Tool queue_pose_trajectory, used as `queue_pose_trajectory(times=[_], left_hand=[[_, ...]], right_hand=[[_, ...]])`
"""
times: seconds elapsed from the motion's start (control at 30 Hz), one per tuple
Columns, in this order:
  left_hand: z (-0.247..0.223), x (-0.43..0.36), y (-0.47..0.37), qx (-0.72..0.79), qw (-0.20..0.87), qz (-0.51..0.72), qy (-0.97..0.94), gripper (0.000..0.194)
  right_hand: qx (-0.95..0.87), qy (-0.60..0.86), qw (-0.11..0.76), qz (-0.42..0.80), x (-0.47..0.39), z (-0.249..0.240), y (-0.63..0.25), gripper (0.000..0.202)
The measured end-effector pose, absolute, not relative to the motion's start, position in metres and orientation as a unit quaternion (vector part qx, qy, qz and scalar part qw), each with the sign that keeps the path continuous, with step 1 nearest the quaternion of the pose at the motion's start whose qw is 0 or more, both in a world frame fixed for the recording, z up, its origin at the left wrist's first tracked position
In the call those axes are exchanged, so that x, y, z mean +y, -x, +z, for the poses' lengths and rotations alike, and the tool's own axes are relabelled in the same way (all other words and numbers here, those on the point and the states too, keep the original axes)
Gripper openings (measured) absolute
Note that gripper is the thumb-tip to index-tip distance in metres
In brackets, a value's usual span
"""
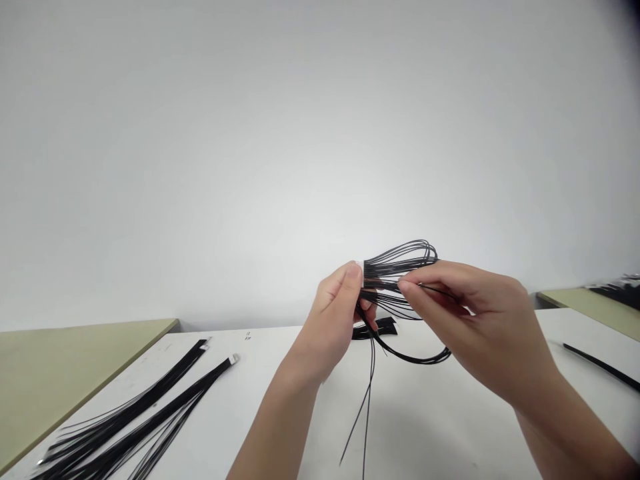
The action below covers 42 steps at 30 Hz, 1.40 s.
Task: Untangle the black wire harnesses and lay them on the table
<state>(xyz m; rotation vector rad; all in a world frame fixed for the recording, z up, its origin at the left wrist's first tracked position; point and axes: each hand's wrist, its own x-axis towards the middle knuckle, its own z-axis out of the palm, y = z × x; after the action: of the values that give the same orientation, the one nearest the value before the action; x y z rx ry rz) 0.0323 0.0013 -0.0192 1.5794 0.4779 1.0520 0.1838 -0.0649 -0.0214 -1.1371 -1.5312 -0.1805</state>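
Note:
Held above the white table is a wire harness, a white connector (pixel 359 272) with many thin black wires (pixel 387 268) fanning out to the right and looping back. My left hand (pixel 336 313) grips the connector, its thumb pressed on the front and fingers behind. With thumb and forefinger pinched, my right hand (pixel 480 317) holds a single black wire just right of the connector. Two loose wires hang down below my left hand, and a thicker loop curves under the right hand. The far ends of several wires are hidden behind the right hand.
Two black wire bundles with connectors (pixel 233 359) lie at the left of the white table (pixel 260 400). Another black bundle (pixel 385 327) lies behind my hands. A black cable (pixel 600 365) is at the right. Green-topped surfaces (pixel 75 360) flank both sides; a plain wall stands behind.

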Motion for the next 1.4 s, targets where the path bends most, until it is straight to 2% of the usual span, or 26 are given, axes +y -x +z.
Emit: queue_pose_trajectory(times=[0.37, 0.47, 0.6, 0.73, 0.87, 1.13, 1.4], left_hand=[[-0.019, 0.001, -0.032, 0.202, 0.571, 0.447, -0.658, 0.039], [-0.018, 0.000, -0.032, 0.200, 0.579, 0.456, -0.646, 0.037], [-0.016, 0.000, -0.032, 0.183, 0.601, 0.478, -0.614, 0.035], [-0.014, 0.002, -0.032, 0.169, 0.625, 0.516, -0.561, 0.034], [-0.012, 0.002, -0.032, 0.138, 0.650, 0.558, -0.497, 0.033], [-0.010, 0.000, -0.034, 0.109, 0.675, 0.592, -0.427, 0.032], [-0.011, 0.000, -0.034, 0.104, 0.673, 0.591, -0.434, 0.032]], right_hand=[[-0.656, 0.495, 0.566, -0.069, -0.063, -0.020, -0.186, 0.009], [-0.634, 0.493, 0.594, -0.050, -0.062, -0.021, -0.193, 0.004], [-0.601, 0.477, 0.640, -0.031, -0.063, -0.022, -0.206, 0.012], [-0.576, 0.498, 0.647, -0.043, -0.064, -0.020, -0.216, 0.008], [-0.592, 0.527, 0.609, 0.015, -0.061, -0.021, -0.219, 0.014], [-0.697, 0.521, 0.457, 0.185, -0.064, -0.025, -0.187, 0.021], [-0.695, 0.513, 0.476, 0.165, -0.065, -0.023, -0.180, 0.020]])
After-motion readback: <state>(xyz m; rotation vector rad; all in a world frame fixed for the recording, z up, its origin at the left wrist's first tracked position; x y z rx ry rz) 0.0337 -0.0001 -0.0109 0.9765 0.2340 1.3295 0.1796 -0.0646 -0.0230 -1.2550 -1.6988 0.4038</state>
